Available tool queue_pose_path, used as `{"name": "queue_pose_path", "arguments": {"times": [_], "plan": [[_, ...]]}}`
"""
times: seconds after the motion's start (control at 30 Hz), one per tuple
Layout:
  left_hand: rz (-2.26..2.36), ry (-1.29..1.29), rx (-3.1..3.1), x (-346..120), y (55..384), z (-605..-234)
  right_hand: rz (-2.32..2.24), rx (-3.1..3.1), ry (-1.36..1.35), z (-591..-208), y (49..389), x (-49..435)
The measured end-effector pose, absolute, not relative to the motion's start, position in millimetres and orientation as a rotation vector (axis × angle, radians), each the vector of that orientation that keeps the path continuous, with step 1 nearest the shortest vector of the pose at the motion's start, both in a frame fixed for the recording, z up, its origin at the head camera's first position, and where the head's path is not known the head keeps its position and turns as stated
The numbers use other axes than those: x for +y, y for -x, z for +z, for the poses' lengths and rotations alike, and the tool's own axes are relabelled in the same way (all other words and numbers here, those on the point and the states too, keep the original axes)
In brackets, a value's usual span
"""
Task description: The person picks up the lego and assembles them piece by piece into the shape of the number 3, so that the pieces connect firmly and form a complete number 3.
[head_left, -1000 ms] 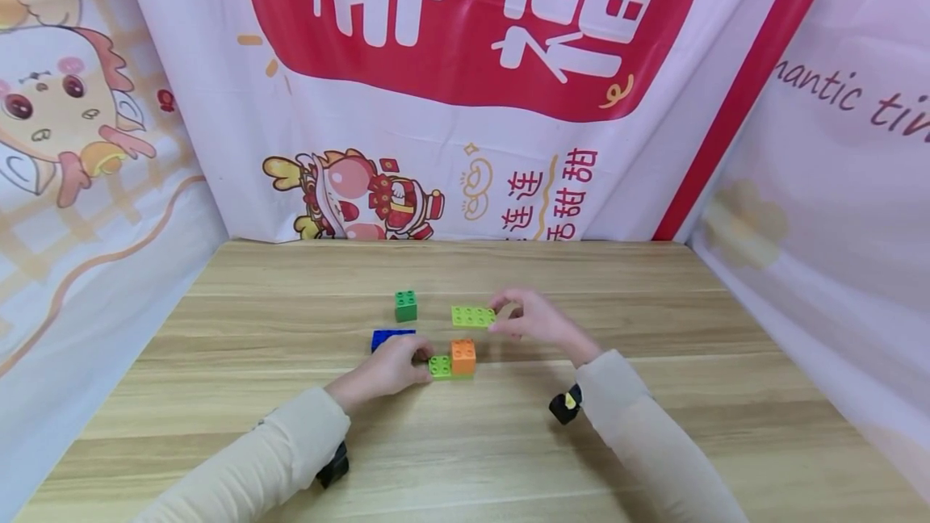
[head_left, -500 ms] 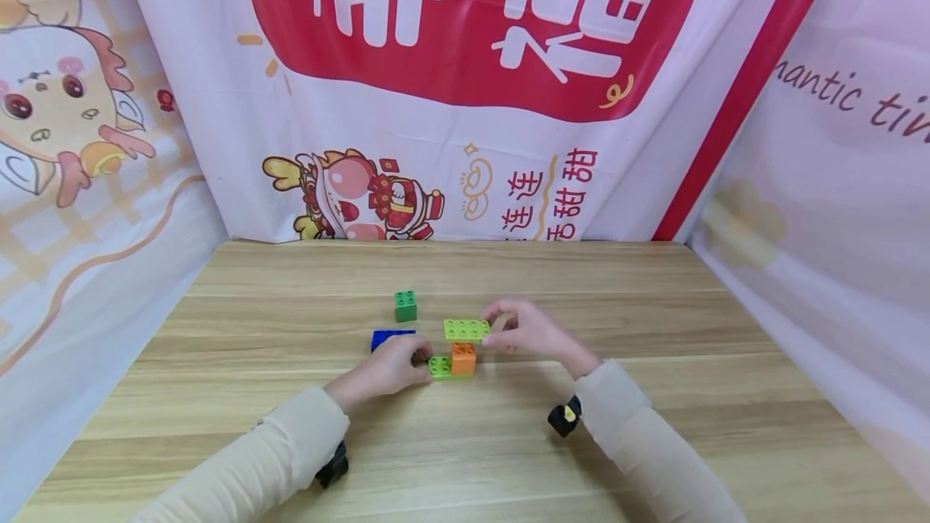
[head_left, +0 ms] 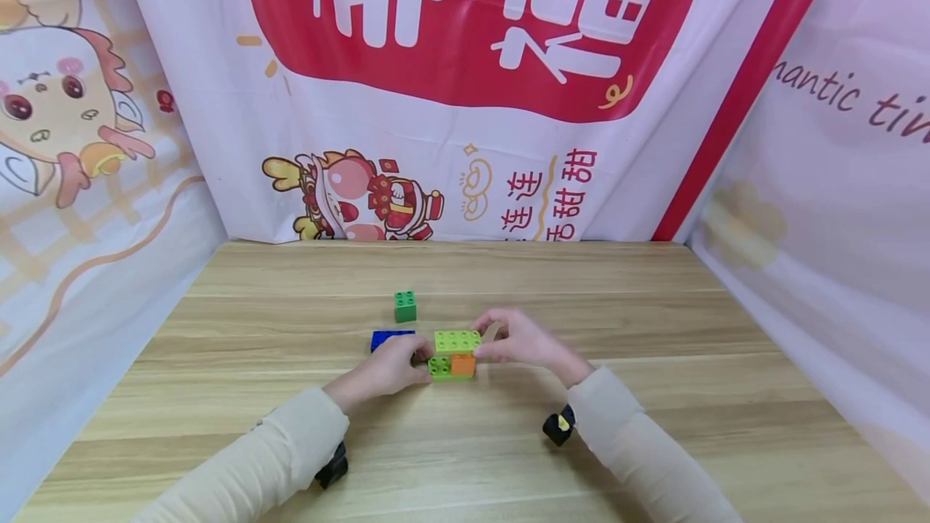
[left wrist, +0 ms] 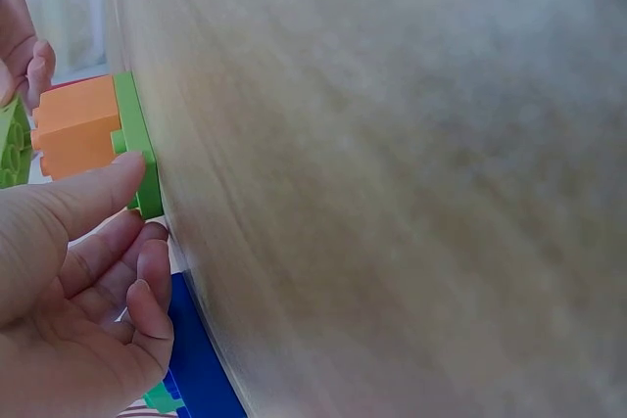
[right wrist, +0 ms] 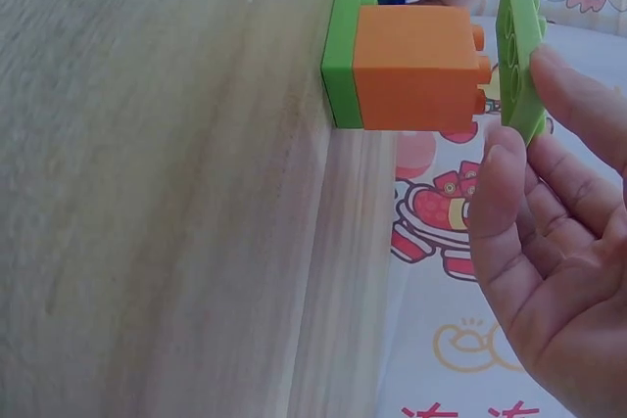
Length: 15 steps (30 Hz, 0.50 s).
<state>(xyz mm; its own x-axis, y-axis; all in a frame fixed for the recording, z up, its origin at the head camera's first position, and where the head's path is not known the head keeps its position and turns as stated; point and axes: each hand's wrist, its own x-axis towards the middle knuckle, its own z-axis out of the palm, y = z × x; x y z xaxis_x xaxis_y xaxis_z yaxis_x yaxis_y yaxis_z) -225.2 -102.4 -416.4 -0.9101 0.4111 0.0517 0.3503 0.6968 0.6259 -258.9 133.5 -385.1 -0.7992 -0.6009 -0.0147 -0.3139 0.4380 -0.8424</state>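
Observation:
An orange block (head_left: 462,365) stands on the right part of a lime-green building plate (head_left: 439,366) lying on the table. My left hand (head_left: 392,366) pinches this plate's left end between thumb and fingers. With my right hand (head_left: 517,337) I pinch the right end of a second lime-green plate (head_left: 456,340). In the right wrist view that upper plate (right wrist: 521,56) hangs over the studs of the orange block (right wrist: 416,68), with a small gap between them. A blue building block (head_left: 388,337) lies just behind my left hand, which partly hides it.
A dark green block (head_left: 405,308) stands on the wooden table (head_left: 581,281) behind the blue one. Printed cloth (head_left: 465,95) hangs along the table's back edge and both sides. A black device (head_left: 558,426) sits at my right wrist.
My right hand has brought the upper lime-green plate leftward and nearer to me, from behind the orange block to over it. The left hand and the lower plate have stayed in place.

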Motion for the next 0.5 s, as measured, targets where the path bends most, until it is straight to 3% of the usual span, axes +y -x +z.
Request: {"name": "queue_pose_path", "arguments": {"times": [0.5], "plan": [[1.001,-0.624,2.816,-101.0,224.7,-415.4,-1.277,2.392,0.803,-392.7,258.6,128.7]]}}
